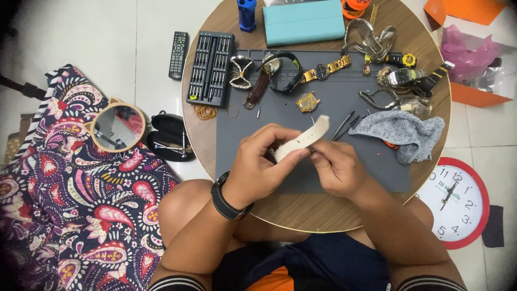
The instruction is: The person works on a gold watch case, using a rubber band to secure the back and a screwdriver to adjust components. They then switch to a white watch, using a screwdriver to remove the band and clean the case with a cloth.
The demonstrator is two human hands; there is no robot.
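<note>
Probably a home watch-repair corner: low round table [323,215], work mat [334,108], screwdriver set [210,68], tiled floor [156,32].

Bright, even light, soft shadows, sharp focus, dark fisheye corners.

Both forearms reach forward from the bare knees and meet in the middle. The left hand [257,164], a dark band on its wrist, curls with thumb and fingers pinched shut in a grip. The right hand [335,168] faces it, fingers folded inward, its fingertips touching the left hand's fingertips.
</note>
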